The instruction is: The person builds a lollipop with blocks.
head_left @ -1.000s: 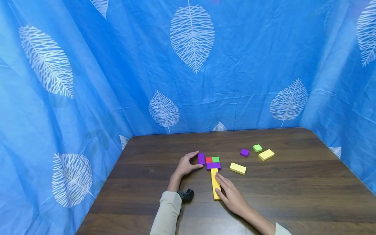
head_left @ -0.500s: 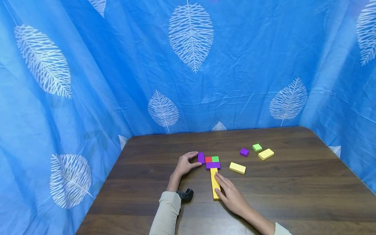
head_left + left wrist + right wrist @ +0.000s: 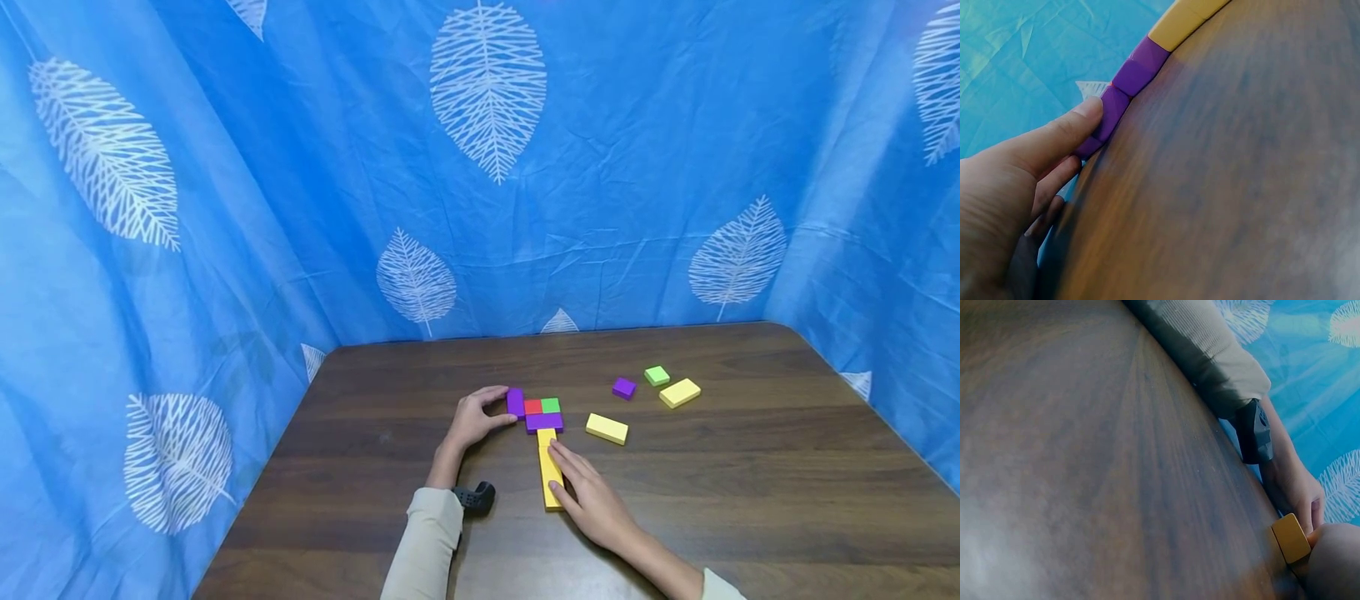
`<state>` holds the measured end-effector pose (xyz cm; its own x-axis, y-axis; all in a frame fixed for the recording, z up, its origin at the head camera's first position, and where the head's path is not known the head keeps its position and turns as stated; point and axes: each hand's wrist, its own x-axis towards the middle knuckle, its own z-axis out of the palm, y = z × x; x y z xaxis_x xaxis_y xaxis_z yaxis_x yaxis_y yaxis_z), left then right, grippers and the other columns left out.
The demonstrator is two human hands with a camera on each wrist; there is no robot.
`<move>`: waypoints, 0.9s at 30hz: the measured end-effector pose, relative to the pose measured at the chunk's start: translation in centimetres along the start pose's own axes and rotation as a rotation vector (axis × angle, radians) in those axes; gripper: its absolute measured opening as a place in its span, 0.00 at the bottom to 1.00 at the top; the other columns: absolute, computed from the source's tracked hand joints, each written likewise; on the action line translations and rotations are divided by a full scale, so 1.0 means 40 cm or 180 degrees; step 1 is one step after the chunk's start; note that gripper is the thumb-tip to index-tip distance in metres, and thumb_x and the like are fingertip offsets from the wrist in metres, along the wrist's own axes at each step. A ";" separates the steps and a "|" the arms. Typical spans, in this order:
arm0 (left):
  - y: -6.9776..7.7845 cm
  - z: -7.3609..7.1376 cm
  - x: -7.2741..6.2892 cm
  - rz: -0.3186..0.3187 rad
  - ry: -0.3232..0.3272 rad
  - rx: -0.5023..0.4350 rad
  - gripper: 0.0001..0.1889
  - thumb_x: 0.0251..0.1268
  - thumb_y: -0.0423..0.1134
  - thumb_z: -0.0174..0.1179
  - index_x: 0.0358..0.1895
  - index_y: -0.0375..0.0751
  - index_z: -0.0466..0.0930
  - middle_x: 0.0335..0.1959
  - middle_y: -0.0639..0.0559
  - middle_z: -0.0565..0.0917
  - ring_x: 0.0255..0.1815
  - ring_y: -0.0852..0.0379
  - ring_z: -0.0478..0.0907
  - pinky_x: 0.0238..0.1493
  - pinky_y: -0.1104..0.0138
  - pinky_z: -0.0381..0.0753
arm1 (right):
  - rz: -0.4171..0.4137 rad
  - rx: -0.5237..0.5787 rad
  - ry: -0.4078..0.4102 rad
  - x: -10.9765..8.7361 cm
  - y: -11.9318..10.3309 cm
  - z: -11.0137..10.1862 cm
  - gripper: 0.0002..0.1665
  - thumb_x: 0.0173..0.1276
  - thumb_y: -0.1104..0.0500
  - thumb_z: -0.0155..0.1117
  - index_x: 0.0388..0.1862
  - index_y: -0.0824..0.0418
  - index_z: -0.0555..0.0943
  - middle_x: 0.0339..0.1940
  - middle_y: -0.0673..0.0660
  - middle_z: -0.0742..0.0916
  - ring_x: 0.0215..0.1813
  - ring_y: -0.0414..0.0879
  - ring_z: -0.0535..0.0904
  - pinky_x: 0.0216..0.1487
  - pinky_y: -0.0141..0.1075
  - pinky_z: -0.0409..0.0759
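Observation:
My left hand (image 3: 474, 418) pinches an upright-lying purple block (image 3: 515, 403) by its two ends, thumb at the near end and fingers at the far end. In the head view this block appears to meet the left side of a small red block (image 3: 532, 407). Beside the red one lies a green block (image 3: 551, 406), and below both a second purple block (image 3: 543, 422) lies crosswise. A short yellow block (image 3: 547, 437) and a long yellow block (image 3: 550, 477) form a column beneath it. My right hand (image 3: 596, 502) rests along the column's right side with fingers extended.
To the right on the brown wooden table (image 3: 750, 483) lie a pale yellow block (image 3: 607, 429), another pale yellow block (image 3: 680, 393), a small purple block (image 3: 624, 388) and a light green block (image 3: 657, 377). A blue leaf-patterned curtain (image 3: 615, 167) stands behind the table.
The left hand has slid the purple block rightward, and its gap to the red block has closed. My right hand stays in place on the yellow blocks.

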<state>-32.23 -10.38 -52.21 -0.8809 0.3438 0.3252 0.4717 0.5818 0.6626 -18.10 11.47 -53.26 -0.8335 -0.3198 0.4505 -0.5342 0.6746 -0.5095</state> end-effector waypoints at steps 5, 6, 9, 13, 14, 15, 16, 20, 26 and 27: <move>-0.002 0.001 0.005 -0.0010 -0.0023 0.0003 0.31 0.49 0.52 0.68 0.57 0.41 0.77 0.55 0.50 0.78 0.58 0.54 0.72 0.58 0.61 0.70 | -0.0072 -0.0032 0.0069 0.001 0.003 0.000 0.30 0.64 0.58 0.61 0.64 0.66 0.69 0.66 0.59 0.71 0.63 0.55 0.68 0.60 0.50 0.67; -0.001 0.000 0.005 -0.0002 -0.0022 -0.0002 0.31 0.49 0.52 0.68 0.57 0.40 0.77 0.55 0.50 0.78 0.58 0.54 0.72 0.58 0.61 0.70 | -0.0084 -0.0043 0.0082 0.002 0.003 0.000 0.30 0.64 0.58 0.61 0.64 0.66 0.69 0.66 0.59 0.71 0.63 0.55 0.68 0.59 0.50 0.67; 0.000 0.000 0.006 -0.0034 -0.0021 -0.0023 0.31 0.50 0.52 0.68 0.57 0.41 0.76 0.55 0.49 0.78 0.58 0.53 0.72 0.57 0.60 0.71 | -0.0103 -0.0044 0.0112 0.002 0.004 0.001 0.30 0.64 0.59 0.62 0.64 0.66 0.69 0.66 0.59 0.71 0.63 0.55 0.68 0.59 0.50 0.67; 0.003 0.000 0.006 -0.0131 -0.0002 -0.0071 0.29 0.53 0.53 0.65 0.58 0.42 0.76 0.56 0.50 0.77 0.59 0.54 0.71 0.58 0.60 0.70 | -0.0133 -0.0021 0.0141 0.003 0.003 0.001 0.29 0.64 0.59 0.61 0.63 0.67 0.69 0.65 0.59 0.71 0.63 0.54 0.68 0.59 0.50 0.67; 0.003 0.000 0.006 -0.0142 0.0007 -0.0079 0.29 0.54 0.53 0.64 0.58 0.42 0.76 0.56 0.49 0.77 0.59 0.54 0.71 0.58 0.60 0.70 | -0.0152 -0.0019 0.0152 0.003 0.002 0.001 0.29 0.64 0.60 0.61 0.63 0.67 0.69 0.65 0.59 0.71 0.63 0.54 0.68 0.58 0.51 0.67; 0.004 0.000 0.005 -0.0151 0.0016 -0.0079 0.28 0.55 0.53 0.64 0.58 0.42 0.76 0.56 0.49 0.77 0.59 0.54 0.71 0.59 0.59 0.69 | -0.0167 -0.0018 0.0159 0.003 0.001 0.001 0.29 0.64 0.60 0.61 0.63 0.67 0.69 0.65 0.59 0.71 0.63 0.54 0.68 0.58 0.51 0.67; 0.003 0.001 0.005 -0.0154 0.0020 -0.0077 0.28 0.56 0.53 0.63 0.58 0.42 0.76 0.56 0.49 0.77 0.59 0.53 0.71 0.59 0.59 0.69 | -0.0176 -0.0018 0.0162 0.003 0.001 0.000 0.29 0.64 0.60 0.61 0.63 0.67 0.69 0.65 0.59 0.71 0.63 0.54 0.68 0.58 0.51 0.67; 0.003 0.002 0.004 -0.0154 0.0007 -0.0052 0.27 0.58 0.52 0.62 0.58 0.42 0.76 0.56 0.49 0.77 0.59 0.53 0.71 0.59 0.59 0.68 | -0.0188 0.0001 0.0156 0.003 0.000 0.000 0.29 0.65 0.59 0.60 0.63 0.68 0.69 0.65 0.60 0.71 0.63 0.55 0.68 0.58 0.52 0.67; 0.002 0.004 0.003 -0.0154 -0.0035 -0.0032 0.26 0.58 0.51 0.62 0.59 0.42 0.75 0.57 0.49 0.76 0.60 0.53 0.70 0.61 0.59 0.67 | -0.0136 0.0090 0.0091 0.002 0.004 0.002 0.29 0.65 0.59 0.60 0.63 0.67 0.69 0.66 0.60 0.70 0.63 0.55 0.67 0.59 0.52 0.67; 0.002 0.004 0.002 -0.0147 -0.0039 -0.0026 0.27 0.58 0.51 0.62 0.59 0.42 0.75 0.57 0.49 0.76 0.60 0.53 0.70 0.61 0.59 0.67 | -0.0141 0.0100 0.0088 0.001 0.005 0.003 0.29 0.65 0.59 0.60 0.63 0.68 0.69 0.66 0.60 0.70 0.63 0.55 0.67 0.59 0.52 0.67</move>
<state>-32.27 -10.19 -52.25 -0.9012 0.3256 0.2859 0.4301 0.5913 0.6822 -18.25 11.50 -53.42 -0.8050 -0.3301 0.4929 -0.5749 0.6388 -0.5113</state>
